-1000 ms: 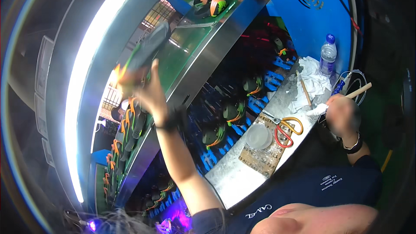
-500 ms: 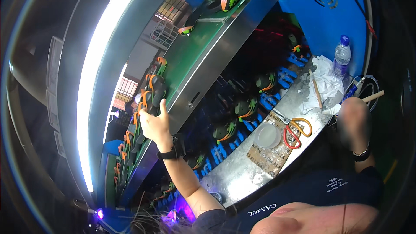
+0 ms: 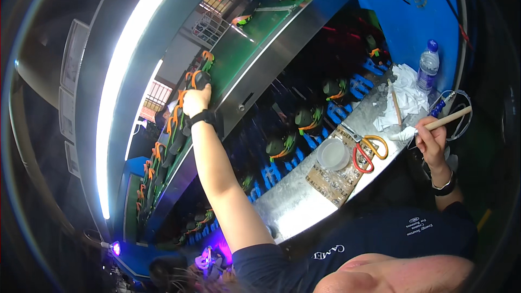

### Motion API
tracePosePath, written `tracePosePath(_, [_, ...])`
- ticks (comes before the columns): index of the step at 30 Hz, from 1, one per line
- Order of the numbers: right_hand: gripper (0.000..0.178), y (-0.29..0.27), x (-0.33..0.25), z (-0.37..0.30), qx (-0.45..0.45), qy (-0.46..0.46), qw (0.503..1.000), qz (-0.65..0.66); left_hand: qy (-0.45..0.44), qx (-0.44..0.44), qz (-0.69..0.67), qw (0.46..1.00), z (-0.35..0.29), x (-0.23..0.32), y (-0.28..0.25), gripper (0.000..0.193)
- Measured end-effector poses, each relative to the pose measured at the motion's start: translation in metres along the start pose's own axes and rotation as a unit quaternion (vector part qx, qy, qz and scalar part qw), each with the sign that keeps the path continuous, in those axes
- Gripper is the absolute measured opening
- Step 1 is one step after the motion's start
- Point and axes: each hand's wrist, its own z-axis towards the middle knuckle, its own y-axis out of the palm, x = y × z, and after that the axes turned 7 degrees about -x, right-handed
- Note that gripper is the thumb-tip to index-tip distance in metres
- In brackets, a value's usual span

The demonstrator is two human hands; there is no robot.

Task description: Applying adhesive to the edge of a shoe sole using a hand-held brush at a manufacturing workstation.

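My left hand reaches to the green conveyor belt, its fingers closed around a dark shoe with orange trim. Its far fingers are partly hidden behind the shoe. More orange-and-black shoes line the belt beside that hand. At the right, above the metal ledge's end, my right hand grips a pale wooden stick. A white, cloth-like end shows on the other side of the fingers, seemingly part of the stick.
On the metal ledge are a clear tub, scissors with red and orange handles, cardboard, white rags, another stick and a water bottle. Shoes on blue holders run behind.
My left hand has moved up along the belt, from an open thumb-and-fingers spread to closing on a shoe. My right hand has shifted slightly left, keeping the stick.
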Motion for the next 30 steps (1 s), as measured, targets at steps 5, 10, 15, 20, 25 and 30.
tracePosePath(5, [0.011, -0.009, 0.002, 0.001, 0.005, 0.001, 1.0, -0.007, 0.017, 0.061, -0.068, 0.996, -0.003, -0.006, -0.036, 0.063])
tracePosePath(10, [0.01, -0.015, 0.005, 0.002, 0.014, 0.024, 1.0, -0.002, 0.072, 0.229, -0.311, 0.919, -0.027, -0.019, -0.095, 0.086])
tracePosePath(15, [0.009, 0.001, 0.004, -0.001, 0.01, 0.024, 1.0, 0.007, 0.155, 0.194, -0.417, 0.874, -0.017, -0.019, -0.032, 0.12])
tracePosePath(20, [0.008, 0.021, 0.007, 0.001, -0.039, 0.044, 0.998, -0.007, 0.285, 0.201, -0.637, 0.687, -0.034, -0.03, -0.032, 0.061])
tracePosePath(25, [0.008, 0.043, 0.046, 0.016, -0.136, 0.073, 0.987, -0.05, 0.344, 0.02, -0.712, 0.611, -0.101, -0.08, -0.016, 0.047])
tracePosePath(30, [0.009, 0.083, 0.108, 0.033, -0.231, 0.081, 0.958, -0.152, 0.228, -0.261, -0.731, 0.587, -0.235, -0.086, 0.063, 0.067])
